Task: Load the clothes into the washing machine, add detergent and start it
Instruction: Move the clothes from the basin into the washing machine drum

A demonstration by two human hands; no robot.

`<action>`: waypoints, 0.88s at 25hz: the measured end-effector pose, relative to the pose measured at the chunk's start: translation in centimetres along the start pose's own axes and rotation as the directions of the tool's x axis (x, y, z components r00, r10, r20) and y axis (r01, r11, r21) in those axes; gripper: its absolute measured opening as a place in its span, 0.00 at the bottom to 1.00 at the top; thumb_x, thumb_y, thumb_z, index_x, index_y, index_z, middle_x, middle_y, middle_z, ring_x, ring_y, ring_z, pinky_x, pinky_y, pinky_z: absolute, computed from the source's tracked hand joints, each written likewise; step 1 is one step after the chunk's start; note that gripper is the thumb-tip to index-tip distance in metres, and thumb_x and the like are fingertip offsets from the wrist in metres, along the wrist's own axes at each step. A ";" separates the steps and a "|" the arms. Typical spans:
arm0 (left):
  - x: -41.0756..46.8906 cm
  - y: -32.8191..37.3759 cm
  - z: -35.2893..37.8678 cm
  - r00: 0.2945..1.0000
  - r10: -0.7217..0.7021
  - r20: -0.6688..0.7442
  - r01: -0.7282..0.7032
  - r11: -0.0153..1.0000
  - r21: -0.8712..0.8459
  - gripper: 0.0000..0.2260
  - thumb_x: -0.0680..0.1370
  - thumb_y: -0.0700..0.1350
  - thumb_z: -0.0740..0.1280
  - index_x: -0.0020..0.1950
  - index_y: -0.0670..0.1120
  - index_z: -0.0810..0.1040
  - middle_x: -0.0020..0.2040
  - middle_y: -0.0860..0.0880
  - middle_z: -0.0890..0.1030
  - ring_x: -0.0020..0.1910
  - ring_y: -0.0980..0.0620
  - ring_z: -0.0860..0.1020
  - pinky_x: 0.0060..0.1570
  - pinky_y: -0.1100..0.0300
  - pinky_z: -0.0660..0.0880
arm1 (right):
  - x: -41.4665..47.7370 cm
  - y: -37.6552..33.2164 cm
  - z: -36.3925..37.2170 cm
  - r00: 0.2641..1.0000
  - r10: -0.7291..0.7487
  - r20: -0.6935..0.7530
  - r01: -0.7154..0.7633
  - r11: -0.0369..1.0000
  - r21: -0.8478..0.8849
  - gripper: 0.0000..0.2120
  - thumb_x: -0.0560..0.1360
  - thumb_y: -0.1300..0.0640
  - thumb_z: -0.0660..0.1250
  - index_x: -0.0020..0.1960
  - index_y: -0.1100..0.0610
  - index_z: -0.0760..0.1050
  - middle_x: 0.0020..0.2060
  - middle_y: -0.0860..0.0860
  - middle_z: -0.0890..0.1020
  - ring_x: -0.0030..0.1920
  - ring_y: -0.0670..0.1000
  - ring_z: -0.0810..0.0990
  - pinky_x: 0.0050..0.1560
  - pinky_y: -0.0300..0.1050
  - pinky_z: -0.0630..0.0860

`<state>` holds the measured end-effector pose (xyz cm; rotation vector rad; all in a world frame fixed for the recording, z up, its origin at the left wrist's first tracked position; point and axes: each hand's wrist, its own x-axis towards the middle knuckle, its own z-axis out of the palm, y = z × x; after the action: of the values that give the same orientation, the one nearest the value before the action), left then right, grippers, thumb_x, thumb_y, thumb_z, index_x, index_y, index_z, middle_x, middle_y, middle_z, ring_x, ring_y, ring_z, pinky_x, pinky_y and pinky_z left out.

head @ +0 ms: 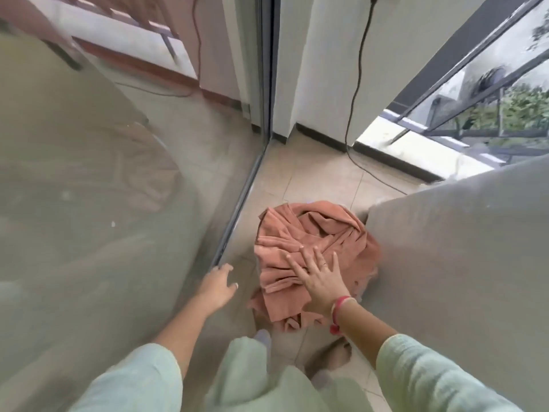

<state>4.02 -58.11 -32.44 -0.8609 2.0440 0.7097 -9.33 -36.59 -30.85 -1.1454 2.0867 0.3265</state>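
Right grip (319,278) wide, fingers spread flat on orange clothes (312,233) on floor (312,179); left grip (218,285) loosely wide, empty, beside glass door (118,173).

The way through was a narrow strip of tiled floor (312,173). It was walled on the left by a glass door (118,173) with its metal track (237,212), and on the right by a big grey-covered bulk (460,248). A heap of pink clothes (312,233) filled most of that strip, pressed up against the grey bulk, so the only slim lane of tile ran along the glass side. The left hand (218,285) hung in that lane, close by the glass. The right hand (320,278) was spread over the top of the heap, with open air above. Beyond the heap the floor ran on to a white wall (320,69), where a black cable (355,93) hung down and trailed across the tiles.
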 end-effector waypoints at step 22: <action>-5.7 13.6 -2.7 0.796 0.515 -0.319 -0.602 0.730 -0.325 0.64 0.53 0.74 0.71 0.69 0.61 0.24 0.78 0.52 0.40 0.77 0.53 0.41 0.75 0.50 0.46 | -12.5 3.5 -9.9 0.788 0.394 -0.473 0.414 0.231 0.881 0.19 0.71 0.58 0.67 0.60 0.59 0.73 0.57 0.53 0.76 0.59 0.49 0.73 0.65 0.56 0.71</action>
<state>-4.99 -49.86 -23.81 -0.5307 2.4174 1.4906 -12.51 -31.90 -15.54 -0.3775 2.0776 -1.5060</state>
